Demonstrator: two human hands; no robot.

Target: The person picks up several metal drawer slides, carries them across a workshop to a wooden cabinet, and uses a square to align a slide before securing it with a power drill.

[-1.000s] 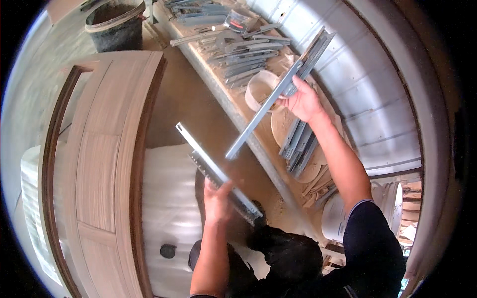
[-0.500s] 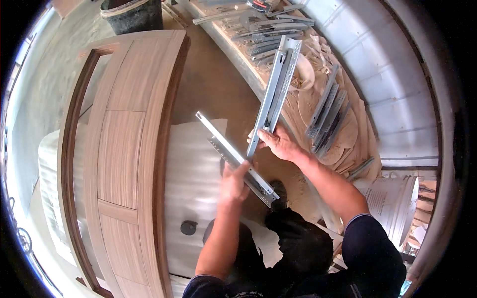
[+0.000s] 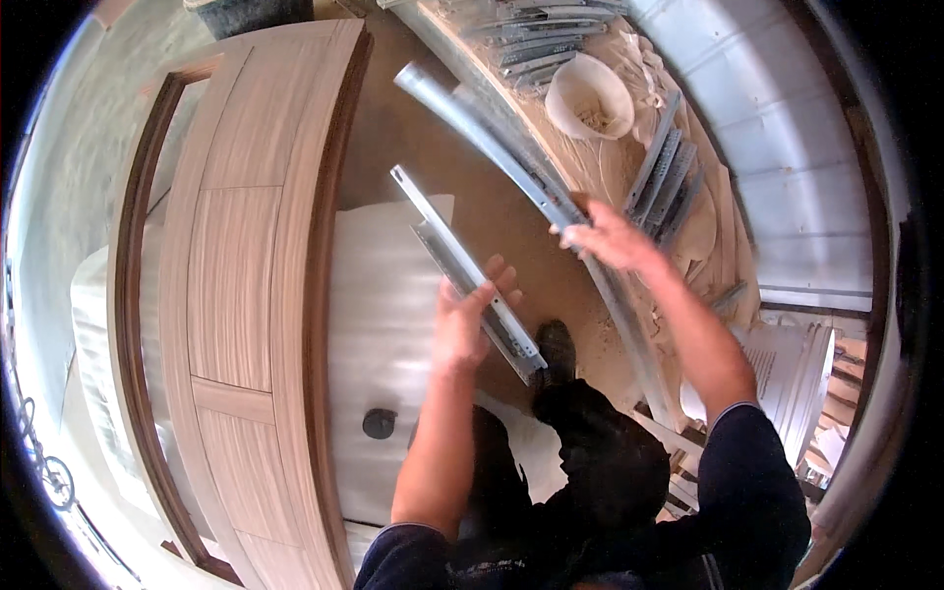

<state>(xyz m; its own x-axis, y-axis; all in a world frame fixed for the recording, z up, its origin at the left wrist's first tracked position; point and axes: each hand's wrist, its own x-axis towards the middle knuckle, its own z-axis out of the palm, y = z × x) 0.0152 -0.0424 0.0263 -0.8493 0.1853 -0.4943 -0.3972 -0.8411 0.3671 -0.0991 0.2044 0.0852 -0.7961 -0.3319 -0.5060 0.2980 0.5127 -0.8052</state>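
My left hand [image 3: 467, 320] is closed on a metal drawer slide [image 3: 467, 270], thumb across its top and fingers beneath. That slide slants from upper left to lower right above my legs. In my right hand [image 3: 612, 236] is a second metal drawer slide [image 3: 492, 143], gripped near its lower end and somewhat blurred. Its far end points up and to the left, over the floor. The two slides are apart from each other.
Along the right runs a bench [image 3: 644, 364] bearing a white bucket [image 3: 588, 96], stacked slides [image 3: 669, 177] and more slides [image 3: 551, 39] farther off. A wood-grain panel [image 3: 236, 285] stands at left. A black round object [image 3: 379, 423] lies on white sheeting [image 3: 383, 324].
My right hand has moved right and a little up, away from the left. Its slide has swung from leaning right to pointing up and left. The left hand keeps its slide.
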